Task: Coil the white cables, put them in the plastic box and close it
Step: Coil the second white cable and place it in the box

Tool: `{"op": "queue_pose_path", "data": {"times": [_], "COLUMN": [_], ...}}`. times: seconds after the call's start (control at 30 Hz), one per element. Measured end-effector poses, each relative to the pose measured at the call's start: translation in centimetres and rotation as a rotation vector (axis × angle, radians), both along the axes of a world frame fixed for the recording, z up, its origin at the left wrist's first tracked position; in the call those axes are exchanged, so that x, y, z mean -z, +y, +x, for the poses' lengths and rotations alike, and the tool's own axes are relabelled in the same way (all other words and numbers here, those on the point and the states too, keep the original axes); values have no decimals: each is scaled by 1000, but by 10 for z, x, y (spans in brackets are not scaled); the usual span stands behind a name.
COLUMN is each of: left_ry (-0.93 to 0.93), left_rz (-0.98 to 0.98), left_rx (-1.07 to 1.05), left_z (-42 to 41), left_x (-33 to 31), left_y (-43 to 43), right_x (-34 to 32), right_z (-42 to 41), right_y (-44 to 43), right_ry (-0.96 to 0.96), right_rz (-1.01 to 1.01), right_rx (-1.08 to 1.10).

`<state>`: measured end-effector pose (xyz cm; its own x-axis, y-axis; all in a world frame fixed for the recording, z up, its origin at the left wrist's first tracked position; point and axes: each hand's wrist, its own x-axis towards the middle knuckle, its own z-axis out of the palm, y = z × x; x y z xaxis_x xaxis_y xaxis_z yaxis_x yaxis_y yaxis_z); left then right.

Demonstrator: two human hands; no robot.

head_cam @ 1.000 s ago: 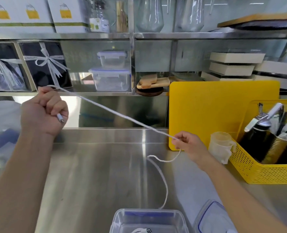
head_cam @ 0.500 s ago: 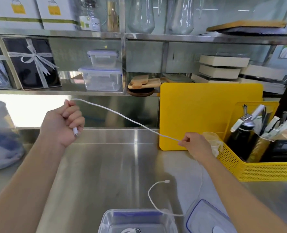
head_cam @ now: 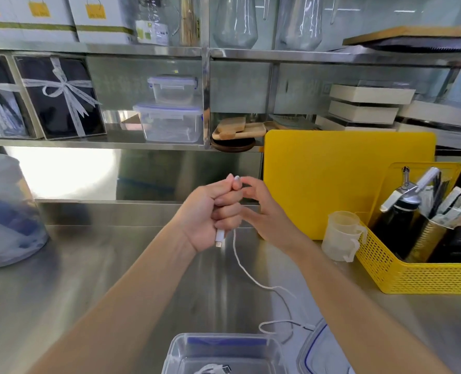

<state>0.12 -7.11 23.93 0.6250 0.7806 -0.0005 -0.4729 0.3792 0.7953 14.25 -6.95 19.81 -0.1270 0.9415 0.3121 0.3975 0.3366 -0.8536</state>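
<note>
Fisting my left hand around the cable above the box, I am resting my half-open right hand against it.

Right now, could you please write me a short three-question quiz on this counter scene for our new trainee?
1. True or false: the plastic box at the near edge of the counter has its lid on.
2. Which hand is closed around the white cable? A) left hand B) right hand C) neither
3. Fill in: the cable's free end trails down onto the steel ____.

Key:
1. False. The box is open, and its lid lies beside it on the right.
2. A. The left fist grips the cable with a connector poking out below, while the right hand's fingers are spread open next to it.
3. Counter.
</note>
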Motion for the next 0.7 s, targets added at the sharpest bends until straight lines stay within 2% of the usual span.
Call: {"op": "queue_pose_path", "data": {"times": [0.13, 0.2, 0.27, 0.33, 0.4, 0.6, 0.7], "left_ry": [-185, -319, -342, -208, -98, 215, 345], "left_rz": [49, 55, 70, 105, 100, 126, 64], "left_rx": [-33, -55, -120, -257, -306, -185, -194], "left_z": [-26, -51, -71, -80, -80, -80, -76], "left_x": [-17, -25, -29, -29, -24, 3, 10], "left_y": [2, 10, 12, 9, 4, 8, 7], "right_x": [10, 25, 38, 44, 45, 44, 36], "right_z": [6, 18, 31, 42, 51, 70, 77], "right_y": [-1, -1, -1, 0, 1, 2, 2], "right_ry": [140, 184, 262, 336, 356, 265, 173], "right_rz": [-49, -54, -42, -7, 44, 118, 193], "right_rx": [12, 84, 188, 296, 378, 509, 566]}}
